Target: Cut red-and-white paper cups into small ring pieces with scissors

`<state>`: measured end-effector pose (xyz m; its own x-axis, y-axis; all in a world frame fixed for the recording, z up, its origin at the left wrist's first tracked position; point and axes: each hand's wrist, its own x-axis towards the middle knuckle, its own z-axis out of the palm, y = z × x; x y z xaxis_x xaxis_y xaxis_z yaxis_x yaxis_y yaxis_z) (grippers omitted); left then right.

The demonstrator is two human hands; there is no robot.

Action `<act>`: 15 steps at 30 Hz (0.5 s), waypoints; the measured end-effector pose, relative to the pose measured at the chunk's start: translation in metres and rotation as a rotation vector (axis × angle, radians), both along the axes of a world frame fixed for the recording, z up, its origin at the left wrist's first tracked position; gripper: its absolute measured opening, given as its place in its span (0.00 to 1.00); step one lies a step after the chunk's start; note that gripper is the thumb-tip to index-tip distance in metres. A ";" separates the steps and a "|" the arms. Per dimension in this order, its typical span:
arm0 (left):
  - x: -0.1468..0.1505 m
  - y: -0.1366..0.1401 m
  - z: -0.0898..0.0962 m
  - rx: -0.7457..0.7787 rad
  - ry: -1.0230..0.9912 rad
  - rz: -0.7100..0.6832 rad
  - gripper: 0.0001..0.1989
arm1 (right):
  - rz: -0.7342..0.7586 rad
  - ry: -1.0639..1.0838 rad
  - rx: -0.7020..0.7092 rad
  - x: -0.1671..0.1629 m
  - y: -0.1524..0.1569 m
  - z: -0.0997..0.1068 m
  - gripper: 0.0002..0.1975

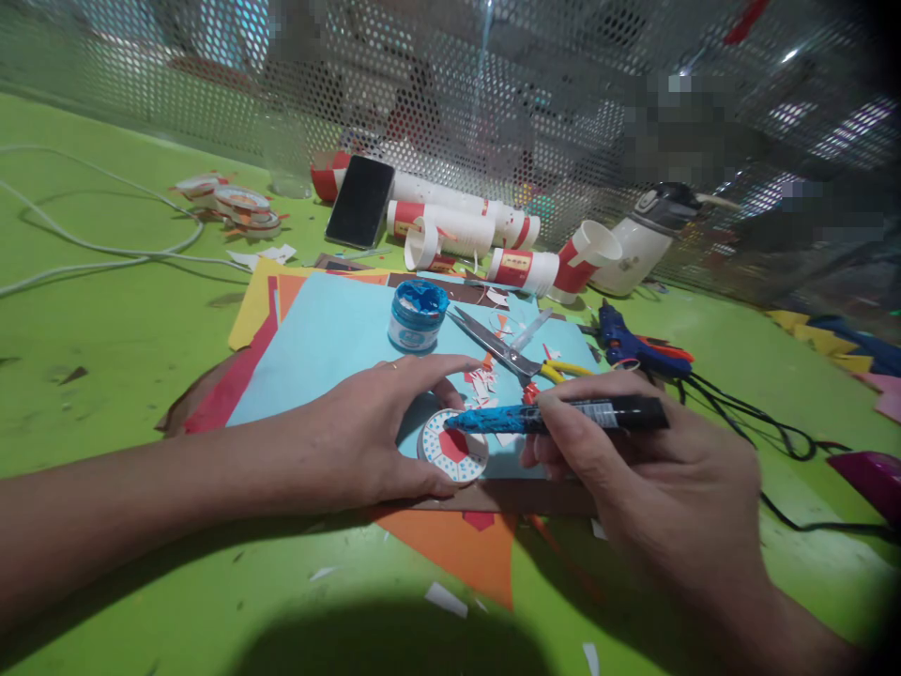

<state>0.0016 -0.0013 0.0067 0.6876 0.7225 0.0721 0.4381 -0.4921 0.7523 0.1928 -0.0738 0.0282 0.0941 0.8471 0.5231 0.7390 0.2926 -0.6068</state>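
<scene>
A round white paper disc with a red centre and blue dots lies on the light blue paper. Thumb and fingers of my left hand are curved around its left edge, gripping it. In my right hand is a black marker, its front end smeared with blue paint. The marker's tip touches or hovers just over the disc's upper part; I cannot tell which. Beyond the disc stands an open jar of blue paint. Scissors with yellow handles lie open to its right, among paper scraps.
Behind are a phone, paper cups, a white bottle and a perforated metal screen. A blue glue gun with a black cord lies right. White cable and paper wheels are at left on the green table.
</scene>
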 end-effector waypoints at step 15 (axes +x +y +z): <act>0.000 0.000 0.000 0.010 -0.022 -0.015 0.37 | -0.025 0.024 -0.076 -0.003 -0.002 -0.002 0.05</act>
